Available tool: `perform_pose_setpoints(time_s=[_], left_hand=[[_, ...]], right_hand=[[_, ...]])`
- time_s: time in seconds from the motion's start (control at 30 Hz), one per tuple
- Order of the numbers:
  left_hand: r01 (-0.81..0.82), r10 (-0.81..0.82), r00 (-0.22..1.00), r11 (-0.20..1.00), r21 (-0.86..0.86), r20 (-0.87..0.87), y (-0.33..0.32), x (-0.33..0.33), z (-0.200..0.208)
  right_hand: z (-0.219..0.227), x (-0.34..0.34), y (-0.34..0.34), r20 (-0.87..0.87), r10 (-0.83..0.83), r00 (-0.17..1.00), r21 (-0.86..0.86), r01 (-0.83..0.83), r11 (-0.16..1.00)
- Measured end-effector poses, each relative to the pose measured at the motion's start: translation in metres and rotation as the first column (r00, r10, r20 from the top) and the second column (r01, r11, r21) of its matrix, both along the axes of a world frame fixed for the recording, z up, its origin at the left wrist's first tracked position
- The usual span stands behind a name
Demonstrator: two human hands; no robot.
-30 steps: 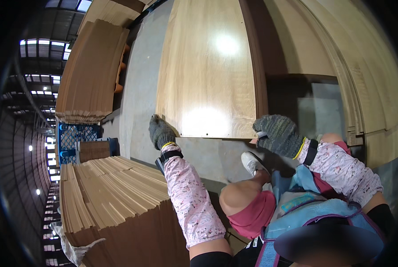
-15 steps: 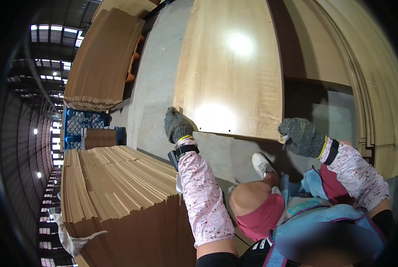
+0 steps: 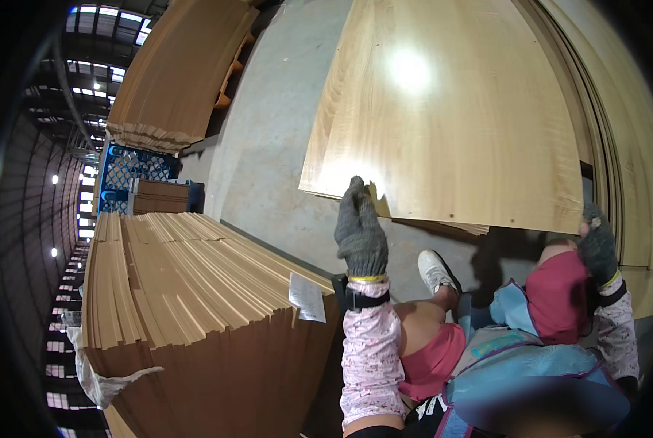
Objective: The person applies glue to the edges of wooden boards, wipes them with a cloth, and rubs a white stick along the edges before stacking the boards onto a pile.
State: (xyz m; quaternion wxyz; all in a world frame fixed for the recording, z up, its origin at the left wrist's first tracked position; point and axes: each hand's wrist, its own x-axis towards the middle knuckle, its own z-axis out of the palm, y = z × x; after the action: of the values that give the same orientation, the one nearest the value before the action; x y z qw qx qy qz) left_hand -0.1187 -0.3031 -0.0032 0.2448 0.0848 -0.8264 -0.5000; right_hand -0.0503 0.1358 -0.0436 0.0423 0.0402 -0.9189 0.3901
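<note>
A large light wood-grain panel [image 3: 480, 131] lies before me, small dark holes along its near edge. My left hand [image 3: 361, 230], in a dark grey knit glove, is closed on its near left corner. My right hand [image 3: 598, 244], gloved the same, grips the near right corner, its fingers partly hidden. Another wood-grain panel [image 3: 323, 157] shows beneath it, sticking out on the left. Layered board edges [image 3: 458, 228] peep out below the near edge.
Tall brown board stacks stand at the near left [image 3: 195, 292] and far left [image 3: 177, 80]. A paper sheet [image 3: 308, 298] hangs on the nearer one. Blue plastic pallets [image 3: 137, 164] sit between them. More wood-grain boards [image 3: 633, 146] are stacked at right. My shoe [image 3: 438, 271] is on the concrete floor.
The held panel has shifted to the right, with both hands moving right along with it. A second panel now shows under its left side. The view has moved slightly.
</note>
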Motion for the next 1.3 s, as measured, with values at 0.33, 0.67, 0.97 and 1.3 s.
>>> perform_pose_setpoints(time_s=[0.33, 0.67, 0.97, 1.3], left_hand=[[-0.240, 0.246, 0.967, 0.796, 0.556, 0.065, -0.017, 0.036, -0.003], [-0.142, 0.082, 0.974, 0.947, 0.287, 0.210, 0.017, 0.022, 0.002], [-0.055, 0.032, 0.994, 0.971, 0.232, 0.103, 0.021, 0.018, -0.015], [-0.076, -0.021, 0.972, 0.914, 0.398, 0.235, 0.038, 0.014, -0.003]], right_hand=[[-0.007, 0.005, 0.021, -0.352, 0.279, 0.894, 0.514, -0.064, 0.855], [-0.002, 0.005, 0.000, 0.440, -0.099, 0.893, -0.531, 0.347, 0.773], [0.036, 0.001, -0.045, 0.226, -0.340, 0.913, -0.421, 0.407, 0.811], [0.024, -0.003, -0.042, 0.239, -0.278, 0.930, -0.616, 0.367, 0.697]])
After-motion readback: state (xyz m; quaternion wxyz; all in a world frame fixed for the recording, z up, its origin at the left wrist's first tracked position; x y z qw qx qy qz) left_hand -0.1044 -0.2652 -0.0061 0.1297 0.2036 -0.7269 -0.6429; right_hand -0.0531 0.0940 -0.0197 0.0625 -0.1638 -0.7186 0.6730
